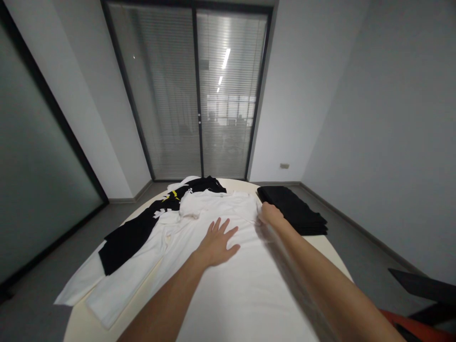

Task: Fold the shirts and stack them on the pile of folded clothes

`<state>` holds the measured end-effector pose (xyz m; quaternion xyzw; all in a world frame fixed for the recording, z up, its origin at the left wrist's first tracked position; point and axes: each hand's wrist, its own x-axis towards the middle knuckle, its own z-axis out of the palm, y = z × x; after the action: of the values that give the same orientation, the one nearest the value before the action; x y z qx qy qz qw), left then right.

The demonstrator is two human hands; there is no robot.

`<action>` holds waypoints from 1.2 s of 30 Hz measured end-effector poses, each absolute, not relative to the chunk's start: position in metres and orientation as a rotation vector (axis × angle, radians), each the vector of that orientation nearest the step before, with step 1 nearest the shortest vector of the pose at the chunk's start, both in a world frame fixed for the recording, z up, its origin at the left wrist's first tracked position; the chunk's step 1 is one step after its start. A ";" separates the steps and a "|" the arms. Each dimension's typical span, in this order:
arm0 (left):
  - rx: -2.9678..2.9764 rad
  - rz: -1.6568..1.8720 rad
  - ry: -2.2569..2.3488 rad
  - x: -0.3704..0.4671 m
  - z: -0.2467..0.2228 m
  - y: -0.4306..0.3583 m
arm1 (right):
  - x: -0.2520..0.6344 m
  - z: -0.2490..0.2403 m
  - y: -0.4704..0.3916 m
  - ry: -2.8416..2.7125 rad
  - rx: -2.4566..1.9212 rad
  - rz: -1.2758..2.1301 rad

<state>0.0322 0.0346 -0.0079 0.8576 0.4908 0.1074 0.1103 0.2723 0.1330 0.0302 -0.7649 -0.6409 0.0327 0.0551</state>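
Far L to near L: blk garment (131, 237) w/ yellow + wht print, rumpled; wht cloth (119, 287) alongside, long strips running toward near L edge of table (79, 325). Looks soft, prob tangles easily w/ neighbors.

Ctr: wht tee (249, 294), laid lengthwise on table, collar at far end, body running to near edge of view. Prob thin knit: light, limp, stretchy, not fragile; creases + slides rather than holds shape. L hand (217, 247) palm down on upper body of tee, fingers spread, thumb out to R. Good for pinning/smoothing; poor for lifting.

R of ctr: R hand (272, 213) at tee's far R edge, near shoulder/sleeve. Fingers curled, looks like pinching edge cloth; exact fingertip contact hidden. Best holds IMO: shoulder seam or side edge, full pinch thru cloth, w/ flat palm as counter-hold. One-pt pull prob skews body + bunches collar.

Far R: blk folded stack (295, 209) just beside R hand, layers neat. Prob heavier as a pile, may slip if bumped; support from below.
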 end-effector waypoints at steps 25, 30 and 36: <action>2.524 0.380 1.435 0.032 -0.011 0.035 | 0.240 0.022 0.126 -2.026 -1.652 0.891; 2.512 0.372 1.421 0.032 -0.011 0.035 | 0.245 0.043 0.108 -2.388 -1.772 0.824; 2.479 0.381 1.437 0.033 -0.010 0.035 | 0.236 0.050 0.095 -2.516 -1.783 0.659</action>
<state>0.0330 0.0354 -0.0103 0.8508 0.4933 0.1308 0.1251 0.2365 0.0946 0.0497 -0.5654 -0.7979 0.2089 -0.0061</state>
